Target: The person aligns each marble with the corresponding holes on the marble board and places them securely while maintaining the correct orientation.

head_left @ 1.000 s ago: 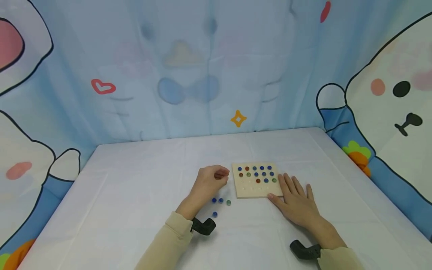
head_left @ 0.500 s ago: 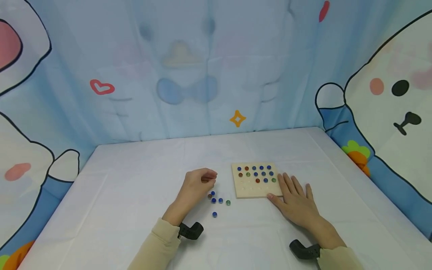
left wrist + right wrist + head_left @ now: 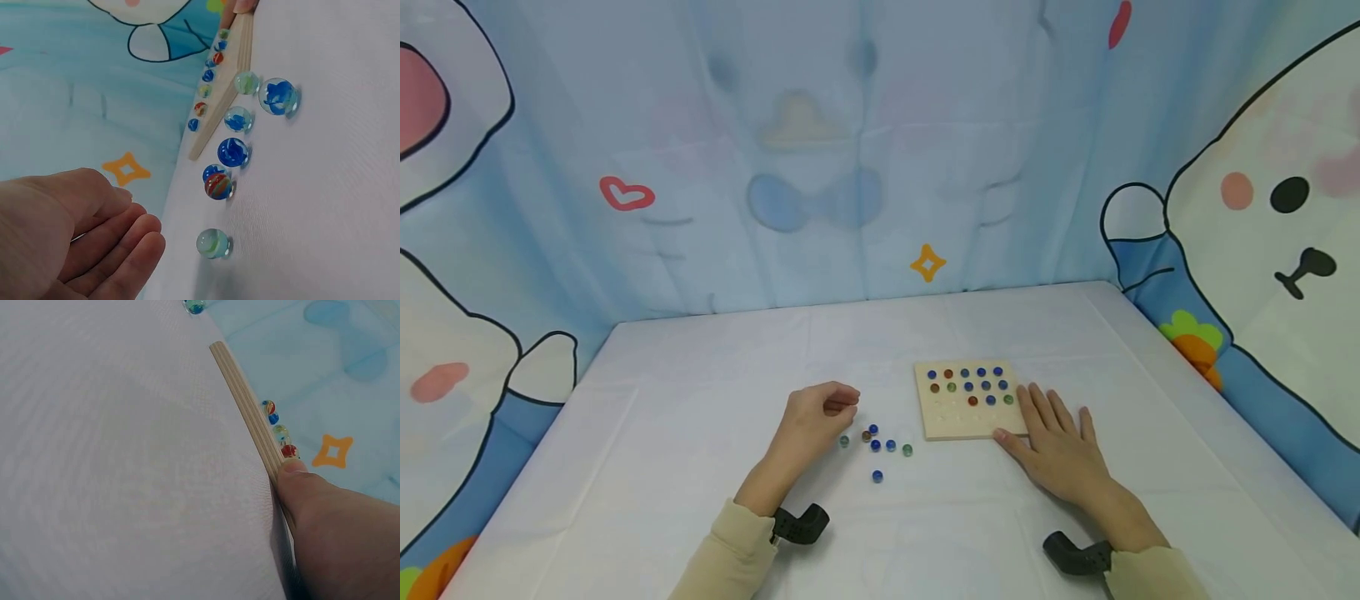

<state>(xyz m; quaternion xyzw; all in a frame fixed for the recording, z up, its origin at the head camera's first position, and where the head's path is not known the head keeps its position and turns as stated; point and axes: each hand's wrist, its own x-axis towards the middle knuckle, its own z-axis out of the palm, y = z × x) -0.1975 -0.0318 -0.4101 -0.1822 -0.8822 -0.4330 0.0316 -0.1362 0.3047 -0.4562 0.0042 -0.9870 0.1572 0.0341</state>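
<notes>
My left hand [image 3: 818,412] hovers over the table to the left of the loose marbles. Its fingers bend loosely toward the thumb, and nothing shows between them in the left wrist view. Closest to it lies a clear green marble [image 3: 213,243]; beside that, a red-brown striped marble [image 3: 218,186] sits against a blue one. Several blue and green marbles lie farther right. A pale wooden board [image 3: 955,421] carries rows of marbles in its upper hollows; its lowest row is bare. My right hand [image 3: 1063,454] rests with straight fingers along the board's right side, thumb [image 3: 292,472] on its near corner.
White cloth covers the table [image 3: 700,400]. Behind it hangs a blue cartoon curtain [image 3: 820,275]. Black wrist cameras [image 3: 801,523] stick out from both cuffs.
My left hand has moved left and down, away from the board, uncovering blue, red-brown and green marbles on the table. The right hand and the board have stayed put.
</notes>
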